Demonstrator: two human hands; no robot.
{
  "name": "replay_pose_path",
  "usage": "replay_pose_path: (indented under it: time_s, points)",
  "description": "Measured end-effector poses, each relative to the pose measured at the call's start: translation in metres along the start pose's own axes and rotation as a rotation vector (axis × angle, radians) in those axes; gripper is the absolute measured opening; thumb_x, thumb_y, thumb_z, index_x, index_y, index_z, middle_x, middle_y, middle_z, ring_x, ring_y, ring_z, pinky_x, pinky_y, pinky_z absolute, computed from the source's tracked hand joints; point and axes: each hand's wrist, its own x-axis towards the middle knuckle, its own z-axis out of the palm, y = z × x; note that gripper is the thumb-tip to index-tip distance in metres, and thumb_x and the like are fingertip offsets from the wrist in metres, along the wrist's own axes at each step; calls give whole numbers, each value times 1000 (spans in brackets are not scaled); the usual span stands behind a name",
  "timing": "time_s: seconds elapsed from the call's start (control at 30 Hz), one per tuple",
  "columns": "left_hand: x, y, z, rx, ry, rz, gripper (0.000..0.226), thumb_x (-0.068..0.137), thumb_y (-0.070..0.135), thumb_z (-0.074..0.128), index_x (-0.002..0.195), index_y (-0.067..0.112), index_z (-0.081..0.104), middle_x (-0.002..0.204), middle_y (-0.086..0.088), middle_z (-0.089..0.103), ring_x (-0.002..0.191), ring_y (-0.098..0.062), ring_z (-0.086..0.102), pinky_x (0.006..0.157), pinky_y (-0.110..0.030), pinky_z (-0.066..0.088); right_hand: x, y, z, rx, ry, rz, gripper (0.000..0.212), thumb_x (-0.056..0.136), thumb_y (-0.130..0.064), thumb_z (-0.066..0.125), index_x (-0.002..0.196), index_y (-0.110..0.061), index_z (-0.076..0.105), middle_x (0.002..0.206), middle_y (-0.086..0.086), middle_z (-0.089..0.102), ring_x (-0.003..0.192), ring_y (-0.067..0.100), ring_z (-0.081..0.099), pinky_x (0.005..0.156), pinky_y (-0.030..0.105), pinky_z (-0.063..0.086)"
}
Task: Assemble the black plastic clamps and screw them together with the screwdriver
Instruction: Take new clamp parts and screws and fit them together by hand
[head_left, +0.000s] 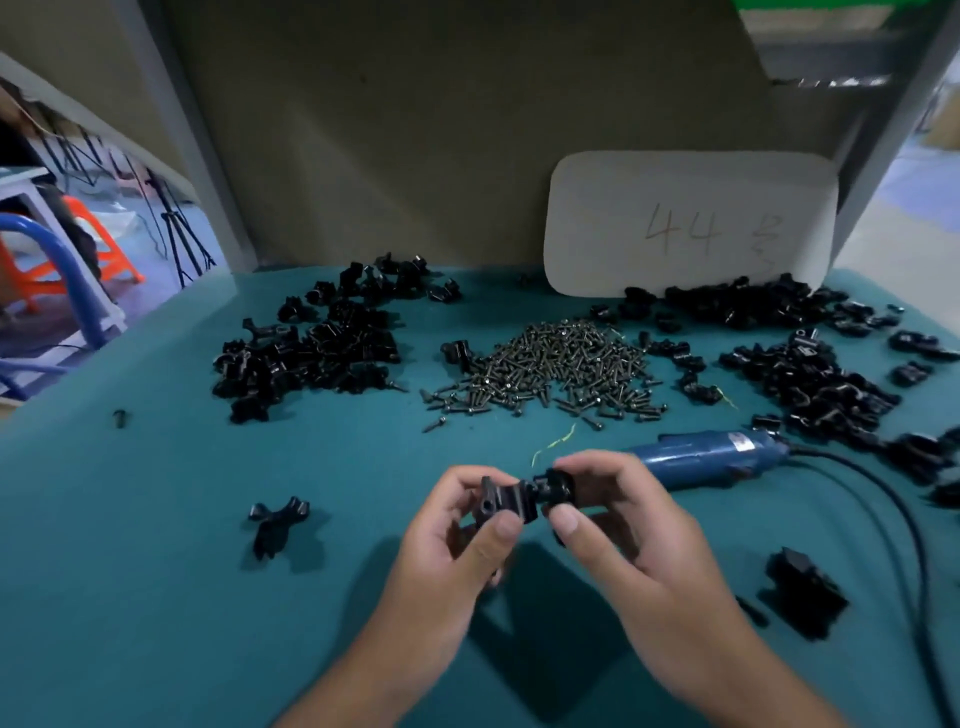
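Note:
Above the teal table (156, 597), my left hand (457, 540) pinches a black clamp half (501, 501) between thumb and fingers. My right hand (623, 514) pinches a second black clamp piece (558, 487) and holds it against the right end of the first. The blue electric screwdriver (711, 457) lies on the table just behind my right hand, its black cable (893, 499) curving away to the right. A pile of dark screws (556, 371) sits in the middle of the table behind my hands.
Heaps of black clamp parts lie at the back left (311, 348), back right (737, 304) and right (815, 384). One loose clamp (278, 522) lies at the left, a black block (805, 592) at the right. A white card marked 44 (691, 223) leans on the back wall.

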Motion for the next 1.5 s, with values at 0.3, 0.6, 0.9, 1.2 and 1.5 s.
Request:
replay_pose_path:
  time_s: [0.3, 0.6, 0.9, 1.2, 1.5]
  points:
    - [-2, -4, 2, -31, -3, -33, 41, 80, 63, 70, 102, 29, 68, 73, 3, 53, 61, -10, 48, 53, -20, 41, -13, 9, 8, -157, 68, -164, 31, 95, -46, 60, 126, -44, 58, 114, -15, 63, 106, 15, 64, 84, 20, 50]
    - [3, -1, 6, -116, 17, -44, 18, 78, 22, 76, 95, 27, 77, 91, -12, 76, 70, -25, 74, 50, -22, 50, -11, 15, 6, -5, 118, -24, 21, 98, -49, 48, 113, -41, 60, 98, -13, 64, 91, 17, 62, 80, 37, 48]
    - [2, -1, 4, -106, 32, 1, 52, 48, 40, 98, 95, 24, 82, 78, -4, 76, 64, -8, 67, 59, -14, 49, -18, 11, 10, 94, -69, 74, 42, 84, -76, 58, 107, -42, 53, 83, 1, 59, 73, 26, 52, 69, 52, 45]
    - [1, -3, 4, -34, 13, 56, 38, 86, 12, 71, 123, 18, 67, 105, 1, 77, 89, -3, 69, 76, -15, 52, -17, 12, 15, 274, -187, 127, 15, 91, -46, 60, 95, -32, 58, 77, -13, 55, 65, 2, 46, 63, 16, 39]
    - [-1, -8, 4, 57, 8, 10, 40, 95, 19, 42, 114, 30, 75, 101, 3, 74, 85, -15, 67, 70, -32, 53, -17, 5, 10, 21, -373, 139, 31, 93, -60, 48, 89, -30, 55, 82, -2, 63, 71, 8, 49, 67, 31, 39]
